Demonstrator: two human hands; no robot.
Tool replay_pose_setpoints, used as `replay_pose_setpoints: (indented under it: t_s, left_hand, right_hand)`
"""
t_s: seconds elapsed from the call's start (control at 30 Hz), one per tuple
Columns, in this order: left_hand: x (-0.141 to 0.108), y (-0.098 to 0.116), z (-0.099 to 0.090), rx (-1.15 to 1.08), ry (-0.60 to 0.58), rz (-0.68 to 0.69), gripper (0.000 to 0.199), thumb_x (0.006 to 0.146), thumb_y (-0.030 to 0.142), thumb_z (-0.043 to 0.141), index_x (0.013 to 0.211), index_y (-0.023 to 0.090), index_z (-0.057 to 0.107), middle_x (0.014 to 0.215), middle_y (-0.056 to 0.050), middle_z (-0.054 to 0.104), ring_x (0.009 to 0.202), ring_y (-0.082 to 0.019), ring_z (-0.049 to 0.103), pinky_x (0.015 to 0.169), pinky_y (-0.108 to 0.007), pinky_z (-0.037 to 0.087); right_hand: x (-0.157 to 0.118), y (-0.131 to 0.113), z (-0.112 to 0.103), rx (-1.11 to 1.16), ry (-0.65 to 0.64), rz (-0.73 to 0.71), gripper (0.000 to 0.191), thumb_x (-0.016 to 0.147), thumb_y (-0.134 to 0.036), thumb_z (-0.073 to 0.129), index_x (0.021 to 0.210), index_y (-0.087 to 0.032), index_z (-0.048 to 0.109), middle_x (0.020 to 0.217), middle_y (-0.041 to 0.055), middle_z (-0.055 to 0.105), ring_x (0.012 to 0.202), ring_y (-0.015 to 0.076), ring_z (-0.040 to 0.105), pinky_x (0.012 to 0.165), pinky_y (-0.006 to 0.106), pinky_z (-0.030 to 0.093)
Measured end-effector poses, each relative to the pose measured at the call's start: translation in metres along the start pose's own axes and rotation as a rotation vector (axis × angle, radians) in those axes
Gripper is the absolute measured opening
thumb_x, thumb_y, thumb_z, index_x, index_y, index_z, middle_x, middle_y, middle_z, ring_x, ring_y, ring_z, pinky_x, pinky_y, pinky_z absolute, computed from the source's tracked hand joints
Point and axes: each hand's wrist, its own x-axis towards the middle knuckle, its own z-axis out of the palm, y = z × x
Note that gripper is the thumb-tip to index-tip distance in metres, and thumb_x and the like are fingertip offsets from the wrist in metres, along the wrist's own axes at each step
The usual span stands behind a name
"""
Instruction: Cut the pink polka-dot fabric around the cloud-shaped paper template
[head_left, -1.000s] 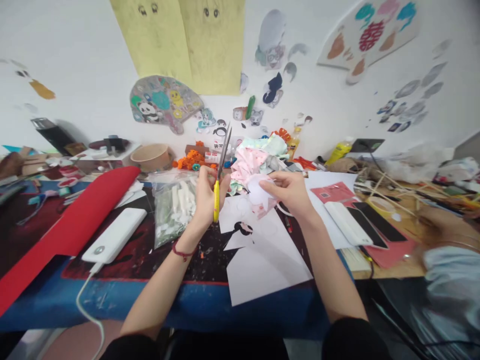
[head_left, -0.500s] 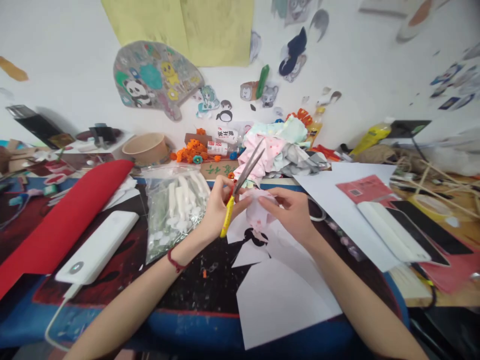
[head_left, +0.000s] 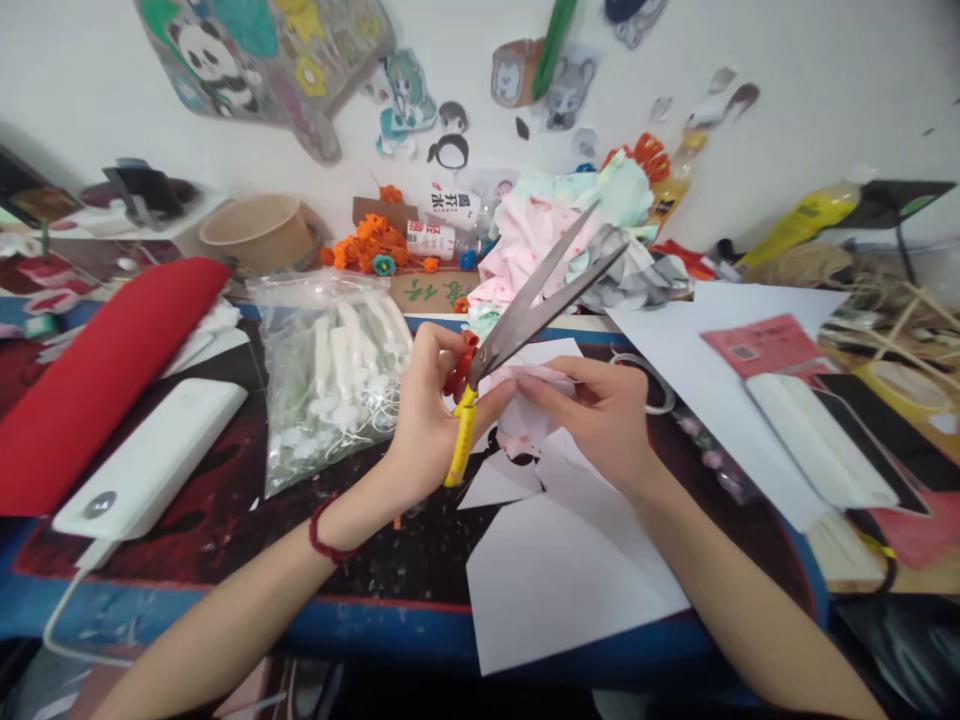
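Observation:
My left hand (head_left: 431, 430) holds scissors (head_left: 517, 325) with yellow and red handles; their blades are spread apart and point up and to the right. Its thumb also pinches the left edge of a small pink piece (head_left: 523, 420) that looks like thin fabric or paper. On the other side, the fingers of my right hand (head_left: 611, 415) are closed on the same pink piece. Beneath both hands lie white paper sheets (head_left: 562, 580) on the dark mat. A crumpled pink cloth (head_left: 525, 235) sits just behind the scissors.
A plastic bag of white items (head_left: 337, 380) lies left of my hands, beside a white power bank (head_left: 154, 455) and a red object (head_left: 112, 370). Orange flowers (head_left: 371, 240) stand behind. At right are a large white sheet (head_left: 720, 400) and a white case (head_left: 821, 440).
The view has moved closer and lower. The scissors' blades are spread wider and lean more to the right. The pink piece has been raised and folded between my fingers.

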Motion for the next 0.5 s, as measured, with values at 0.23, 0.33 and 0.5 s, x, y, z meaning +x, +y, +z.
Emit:
replay_pose_setpoints:
  t_s: [0.23,0.33,0.5]
  left_hand:
    - [0.000,0.001,0.003,-0.084,0.045,0.011,0.048,0.078,0.028,0.085,0.093,0.023,0.040,0.081,0.003,0.065,0.058,-0.007,0.050,0.054,-0.024,0.038]
    - [0.001,0.003,0.002,-0.065,0.030,0.024,0.048,0.078,0.029,0.086,0.092,0.023,0.040,0.080,0.004,0.064,0.059,-0.007,0.049,0.054,-0.024,0.037]
    - [0.008,0.010,-0.012,0.056,-0.115,0.017,0.044,0.083,0.033,0.081,0.092,0.023,0.040,0.089,-0.001,0.070,0.060,-0.008,0.045,0.056,-0.028,0.035]
  right_hand:
    - [0.000,0.004,0.000,0.109,-0.028,0.092,0.014,0.082,-0.035,0.082,0.084,-0.021,0.082,0.067,-0.0009,0.069,0.059,0.0110,0.058,0.051,0.024,0.045]
    - [0.000,0.005,0.002,0.135,0.000,0.077,0.012,0.081,-0.034,0.083,0.084,-0.023,0.082,0.070,-0.0008,0.071,0.060,0.0110,0.058,0.052,0.024,0.046]
    - [-0.001,0.003,0.003,0.084,0.093,0.063,0.012,0.081,-0.035,0.081,0.082,-0.024,0.081,0.070,-0.0008,0.070,0.061,0.0124,0.058,0.054,0.025,0.046]
